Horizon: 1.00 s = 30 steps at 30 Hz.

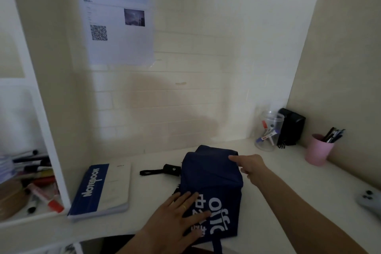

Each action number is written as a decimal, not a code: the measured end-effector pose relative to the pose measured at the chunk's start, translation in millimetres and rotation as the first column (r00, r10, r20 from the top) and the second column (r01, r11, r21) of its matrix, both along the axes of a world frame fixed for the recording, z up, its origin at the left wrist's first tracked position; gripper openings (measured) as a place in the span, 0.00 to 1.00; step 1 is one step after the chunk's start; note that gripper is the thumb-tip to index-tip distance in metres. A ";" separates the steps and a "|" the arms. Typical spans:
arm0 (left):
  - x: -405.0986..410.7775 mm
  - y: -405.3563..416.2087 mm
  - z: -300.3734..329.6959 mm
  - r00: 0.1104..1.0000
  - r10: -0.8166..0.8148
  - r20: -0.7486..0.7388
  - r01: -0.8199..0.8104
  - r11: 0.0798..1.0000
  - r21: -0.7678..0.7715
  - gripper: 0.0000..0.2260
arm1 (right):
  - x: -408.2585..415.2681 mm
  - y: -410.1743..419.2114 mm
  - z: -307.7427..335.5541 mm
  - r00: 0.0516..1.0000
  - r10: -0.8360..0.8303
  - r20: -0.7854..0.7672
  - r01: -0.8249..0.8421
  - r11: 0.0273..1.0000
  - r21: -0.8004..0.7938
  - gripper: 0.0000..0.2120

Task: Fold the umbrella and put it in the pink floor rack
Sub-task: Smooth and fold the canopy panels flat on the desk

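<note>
The navy fabric folding umbrella (210,179) looks soft, light and slippery; left hand (175,218) presses flat, right hand (250,166) touches with open fingers; best gripped at its black handle (172,169).

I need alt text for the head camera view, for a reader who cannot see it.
Two hands flatten a navy umbrella on a white desk: the left hand presses its near end, the right hand touches its far end. A notebook lies left of it.
</note>
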<state>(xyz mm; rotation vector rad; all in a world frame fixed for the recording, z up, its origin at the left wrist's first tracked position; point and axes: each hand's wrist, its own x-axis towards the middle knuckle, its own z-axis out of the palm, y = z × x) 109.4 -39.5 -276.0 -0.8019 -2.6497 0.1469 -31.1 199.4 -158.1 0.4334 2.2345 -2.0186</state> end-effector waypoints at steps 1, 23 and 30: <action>-0.1 0.6 1.3 1.000 0.002 -0.004 -0.002 1.000 0.000 0.22 | -1.7 -1.9 0.0 1.000 0.007 0.023 -0.006 1.000 -0.016 0.23; 6.2 2.3 3.4 0.983 -0.003 0.185 -0.022 0.991 0.131 0.23 | 91.2 19.8 -31.0 0.938 0.346 -0.028 -0.343 0.911 -0.228 0.16; 17.0 9.6 3.5 0.997 0.059 0.049 -0.073 0.925 0.373 0.23 | 116.1 23.4 -79.4 0.949 0.313 -0.030 -0.299 0.868 -0.397 0.15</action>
